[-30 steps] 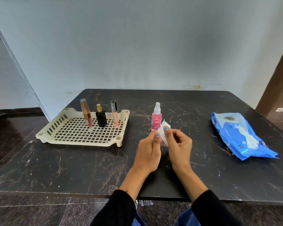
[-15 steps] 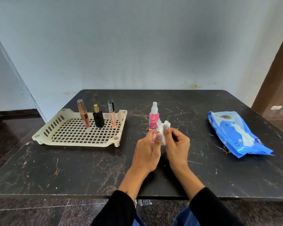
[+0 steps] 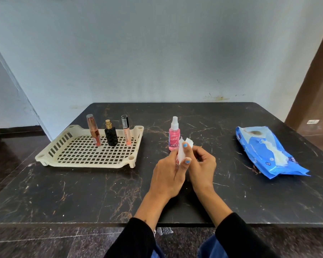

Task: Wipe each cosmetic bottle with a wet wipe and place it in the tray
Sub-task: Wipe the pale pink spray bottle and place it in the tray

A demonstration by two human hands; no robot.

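1. The left hand (image 3: 167,171) and right hand (image 3: 201,167) meet above the counter (image 3: 101,192), both pinching one crumpled white wet wipe (image 3: 183,151) wrapped round a small item (mostly hidden, red print showing)
2. One pink spray bottle (image 3: 174,135), smooth translucent plastic, stands just behind them
3. The cream lattice tray (image 3: 50,148) holds three upright bottles
4. One glossy blue wipe pack (image 3: 268,153) lies well right

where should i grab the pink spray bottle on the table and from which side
Grip the pink spray bottle round the upper body, just below the white cap, coming from above or from its left. It stands upright, and that part shows clear; the lower right side sits behind the wet wipe and both hands. The tray to the left stands well apart, so that side looks open.
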